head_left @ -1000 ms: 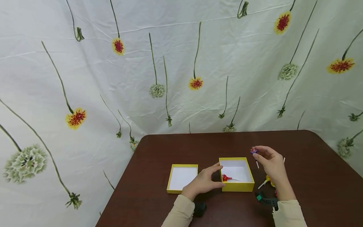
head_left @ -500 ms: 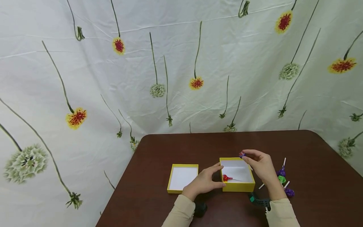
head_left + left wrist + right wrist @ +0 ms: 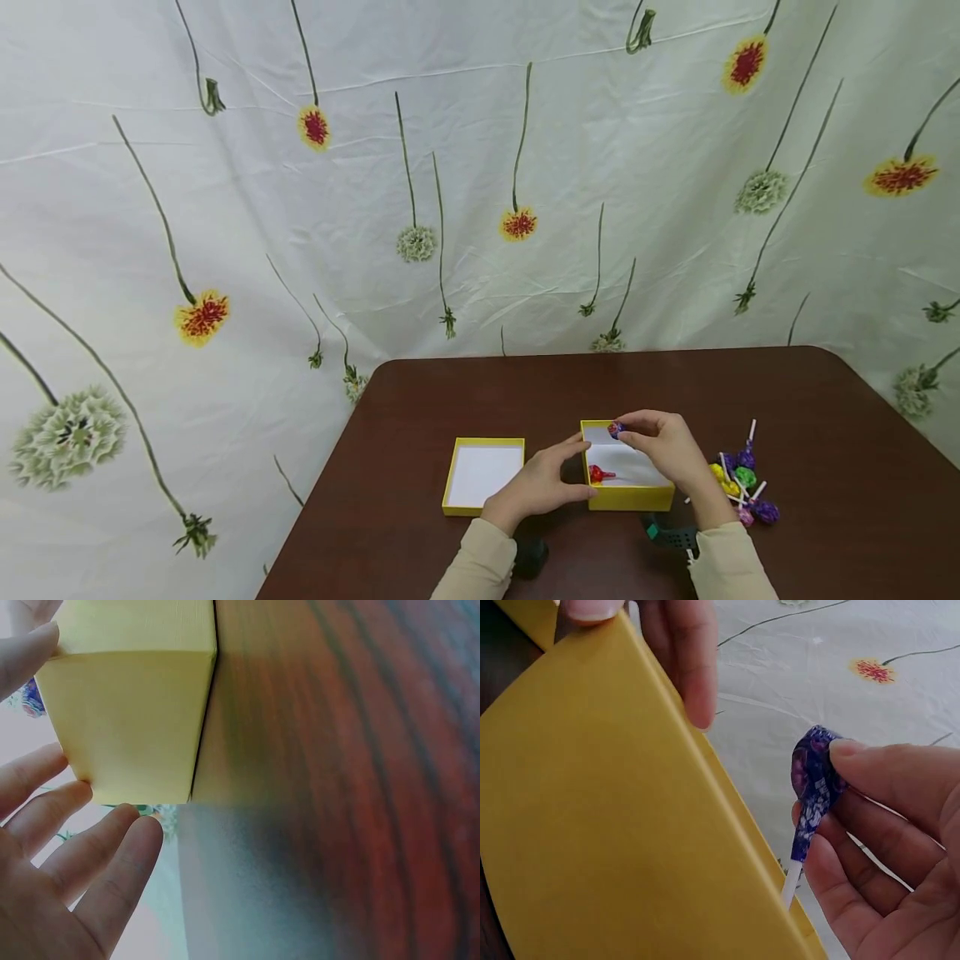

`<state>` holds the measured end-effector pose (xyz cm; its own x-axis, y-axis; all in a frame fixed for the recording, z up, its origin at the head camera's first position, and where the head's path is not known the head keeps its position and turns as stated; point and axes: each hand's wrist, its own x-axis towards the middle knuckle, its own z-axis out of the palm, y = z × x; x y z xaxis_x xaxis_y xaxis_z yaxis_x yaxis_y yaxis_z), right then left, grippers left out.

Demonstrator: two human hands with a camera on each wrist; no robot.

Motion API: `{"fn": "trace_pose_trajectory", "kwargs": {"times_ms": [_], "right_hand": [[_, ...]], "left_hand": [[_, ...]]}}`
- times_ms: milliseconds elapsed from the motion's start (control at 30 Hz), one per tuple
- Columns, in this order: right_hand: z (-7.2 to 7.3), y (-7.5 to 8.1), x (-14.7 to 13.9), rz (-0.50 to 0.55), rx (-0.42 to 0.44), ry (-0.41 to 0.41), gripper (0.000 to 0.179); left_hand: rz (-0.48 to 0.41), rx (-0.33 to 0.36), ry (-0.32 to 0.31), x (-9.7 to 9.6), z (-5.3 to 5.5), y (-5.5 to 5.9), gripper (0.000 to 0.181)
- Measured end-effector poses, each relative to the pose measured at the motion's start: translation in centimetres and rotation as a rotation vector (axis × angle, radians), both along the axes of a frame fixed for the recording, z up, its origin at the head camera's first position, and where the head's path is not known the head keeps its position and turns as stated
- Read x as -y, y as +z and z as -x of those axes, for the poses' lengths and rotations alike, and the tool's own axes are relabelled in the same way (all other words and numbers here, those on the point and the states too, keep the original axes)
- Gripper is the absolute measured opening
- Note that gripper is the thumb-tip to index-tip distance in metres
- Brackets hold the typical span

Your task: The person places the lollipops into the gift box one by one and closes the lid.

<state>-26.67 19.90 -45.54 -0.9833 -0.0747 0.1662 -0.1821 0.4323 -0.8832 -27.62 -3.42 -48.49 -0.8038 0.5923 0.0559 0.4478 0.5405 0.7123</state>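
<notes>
A yellow box (image 3: pixel 632 499) with a white inside stands with its mouth up; one red lollipop (image 3: pixel 597 473) lies in it. At the box's left side, my left hand (image 3: pixel 534 490) holds it, thumb at the near corner and fingertips along the wall, as the left wrist view shows. My right hand (image 3: pixel 669 454) pinches a lollipop in purple-blue wrapping (image 3: pixel 815 776) by its head, between thumb and fingers. The lollipop is above the box, its white stick pointing down; the right wrist view shows part of the stick hidden behind the box wall.
A shallow yellow lid (image 3: pixel 482 477), white inside, lies left of the box. Several wrapped lollipops (image 3: pixel 746 477) in purple, yellow, green and pink lie piled to the right, partly behind my right forearm. A flowered cloth (image 3: pixel 465 183) hangs behind the dark table (image 3: pixel 420 400).
My right hand has carried the purple-blue lollipop leftward from right of the box to over it. The pile on the right has come into fuller view. My left hand has stayed put.
</notes>
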Motion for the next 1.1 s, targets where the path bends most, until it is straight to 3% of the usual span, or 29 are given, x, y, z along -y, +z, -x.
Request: {"fn": "trace_pose_trajectory", "kwargs": {"times_ms": [500, 1100], "right_hand": [[1.4, -1.1, 1.3, -0.073, 0.041, 0.166, 0.017], [2.6, -2.4, 2.4, -0.067, 0.074, 0.187, 0.013]], "left_hand": [[-0.009, 0.006, -0.004, 0.1, -0.1, 0.0, 0.071], [-0.021, 0.008, -0.018, 0.0, -0.3, 0.1, 0.071]]}}
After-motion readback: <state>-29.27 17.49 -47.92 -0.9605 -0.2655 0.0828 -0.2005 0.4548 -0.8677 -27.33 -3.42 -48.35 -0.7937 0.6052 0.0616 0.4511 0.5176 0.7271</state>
